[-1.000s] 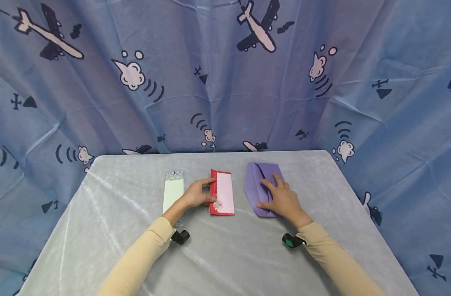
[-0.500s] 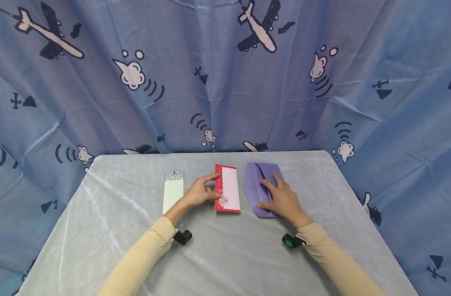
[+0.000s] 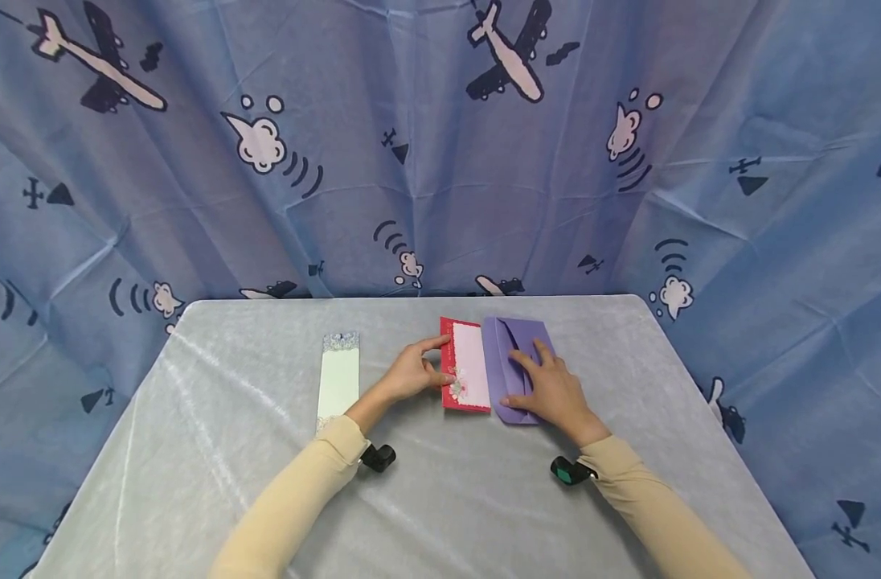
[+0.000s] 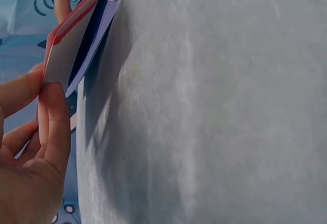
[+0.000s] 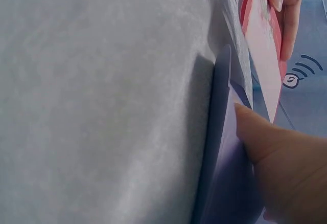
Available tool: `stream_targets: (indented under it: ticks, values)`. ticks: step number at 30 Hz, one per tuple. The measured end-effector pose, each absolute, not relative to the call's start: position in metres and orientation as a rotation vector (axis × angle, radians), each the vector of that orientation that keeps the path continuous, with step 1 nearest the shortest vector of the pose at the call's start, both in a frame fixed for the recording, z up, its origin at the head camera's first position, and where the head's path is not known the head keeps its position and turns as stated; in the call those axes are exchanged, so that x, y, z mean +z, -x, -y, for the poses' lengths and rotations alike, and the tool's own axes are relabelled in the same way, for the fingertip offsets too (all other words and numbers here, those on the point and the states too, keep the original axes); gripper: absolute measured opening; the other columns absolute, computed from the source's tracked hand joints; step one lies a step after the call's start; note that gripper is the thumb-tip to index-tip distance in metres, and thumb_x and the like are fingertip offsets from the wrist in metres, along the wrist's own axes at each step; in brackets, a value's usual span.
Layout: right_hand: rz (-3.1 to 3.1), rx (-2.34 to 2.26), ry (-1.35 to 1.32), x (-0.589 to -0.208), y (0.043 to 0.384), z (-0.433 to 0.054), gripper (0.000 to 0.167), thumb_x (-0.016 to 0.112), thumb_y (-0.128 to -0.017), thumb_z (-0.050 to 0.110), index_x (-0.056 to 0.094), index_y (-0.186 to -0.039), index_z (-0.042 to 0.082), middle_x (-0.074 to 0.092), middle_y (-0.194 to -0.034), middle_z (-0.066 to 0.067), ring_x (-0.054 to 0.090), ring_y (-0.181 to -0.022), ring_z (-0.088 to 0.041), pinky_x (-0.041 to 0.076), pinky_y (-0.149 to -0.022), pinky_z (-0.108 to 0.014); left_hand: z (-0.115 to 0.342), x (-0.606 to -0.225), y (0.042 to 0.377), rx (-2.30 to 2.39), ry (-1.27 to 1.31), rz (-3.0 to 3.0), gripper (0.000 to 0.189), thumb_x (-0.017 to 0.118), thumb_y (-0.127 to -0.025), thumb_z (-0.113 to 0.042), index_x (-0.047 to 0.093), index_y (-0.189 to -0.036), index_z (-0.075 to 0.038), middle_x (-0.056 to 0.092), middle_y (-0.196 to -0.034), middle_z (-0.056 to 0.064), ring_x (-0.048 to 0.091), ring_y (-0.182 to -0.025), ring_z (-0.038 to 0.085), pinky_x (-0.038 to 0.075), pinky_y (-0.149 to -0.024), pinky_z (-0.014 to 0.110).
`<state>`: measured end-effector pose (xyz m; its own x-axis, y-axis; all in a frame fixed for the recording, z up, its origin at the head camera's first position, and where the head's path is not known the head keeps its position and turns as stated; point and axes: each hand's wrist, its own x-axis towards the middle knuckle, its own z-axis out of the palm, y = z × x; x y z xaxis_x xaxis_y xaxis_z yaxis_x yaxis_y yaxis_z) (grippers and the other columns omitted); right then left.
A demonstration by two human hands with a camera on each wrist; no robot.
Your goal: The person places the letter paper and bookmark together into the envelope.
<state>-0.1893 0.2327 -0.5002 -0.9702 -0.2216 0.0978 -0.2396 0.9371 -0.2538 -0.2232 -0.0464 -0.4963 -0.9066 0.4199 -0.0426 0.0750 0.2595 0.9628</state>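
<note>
A red card [image 3: 473,366] with a pink panel and a floral corner is pinched along its left edge by my left hand [image 3: 409,372]. In the left wrist view, that card [image 4: 69,55] is tilted above the table, thumb on one side and fingers on the other. Its right edge meets or overlaps the left side of a purple envelope [image 3: 500,362]; I cannot tell whether it is inside. My right hand [image 3: 558,394] grips the envelope with thumb and fingers spread over its flap. The right wrist view has the thumb against the purple envelope [image 5: 225,168].
A pale green card strip [image 3: 339,376] with silvery-blue patterned ends lies left of my left hand, its lower end partly behind the wrist. Grey cloth covers the table [image 3: 440,498]. Behind it hangs a blue curtain [image 3: 440,145] printed with airplanes.
My left hand has moved right with the red card, closing the gap to the purple envelope. The right hand and the envelope stay in place.
</note>
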Motion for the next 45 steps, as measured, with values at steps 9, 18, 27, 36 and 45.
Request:
stream_targets:
  ticks: [9, 18, 27, 36, 45]
  values:
    - [3.027, 0.407, -0.368, -0.502, 0.191, -0.234, 0.093, 0.083, -0.068, 0.06, 0.049, -0.145, 0.021, 0.032, -0.155, -0.029, 0.05, -0.123, -0.055, 0.051, -0.077, -0.067, 0.034, -0.492, 0.227, 1.643, -0.45, -2.31, 0.079, 0.08, -0.079, -0.001, 0.045, -0.149, -0.009, 0.067, -0.084, 0.033, 0.057, -0.052, 0.025, 0.038, -0.048, 0.021]
    - [3.07, 0.365, -0.338, -0.503, 0.193, -0.233, 0.092, 0.082, -0.069, 0.059, 0.048, -0.146, 0.023, 0.031, -0.156, -0.029, 0.049, -0.125, -0.055, 0.051, -0.081, -0.068, 0.025, -0.491, 0.233, 1.595, -0.491, -2.332, 0.079, 0.08, -0.08, -0.004, 0.043, -0.15, -0.009, 0.063, -0.122, 0.027, 0.062, -0.055, 0.028, 0.039, -0.05, 0.02]
    - [3.071, 0.357, -0.343, -0.501, 0.193, -0.231, 0.089, 0.083, -0.07, 0.055, 0.049, -0.146, 0.023, 0.031, -0.155, -0.029, 0.051, -0.122, -0.055, 0.052, -0.078, -0.067, 0.018, -0.49, 0.235, 1.536, -0.516, -2.387, 0.081, 0.081, -0.079, -0.004, 0.043, -0.149, -0.006, 0.05, -0.143, 0.019, 0.054, -0.052, 0.004, 0.043, -0.052, 0.019]
    - [3.073, 0.347, -0.337, -0.501, 0.192, -0.231, 0.087, 0.084, -0.071, 0.052, 0.05, -0.145, 0.022, 0.032, -0.155, -0.029, 0.051, -0.122, -0.054, 0.052, -0.078, -0.067, 0.013, -0.49, 0.24, 1.468, -0.535, -2.462, 0.079, 0.081, -0.078, -0.004, 0.044, -0.148, -0.004, 0.051, -0.143, 0.019, 0.053, -0.054, 0.005, 0.045, -0.054, 0.018]
    - [3.069, 0.345, -0.339, -0.501, 0.194, -0.232, 0.085, 0.083, -0.072, 0.051, 0.051, -0.144, 0.022, 0.033, -0.154, -0.03, 0.05, -0.123, -0.055, 0.051, -0.078, -0.068, 0.01, -0.488, 0.244, 1.398, -0.537, -2.514, 0.078, 0.082, -0.078, -0.006, 0.046, -0.147, -0.005, 0.054, -0.14, 0.017, 0.051, -0.057, 0.006, 0.044, -0.055, 0.017]
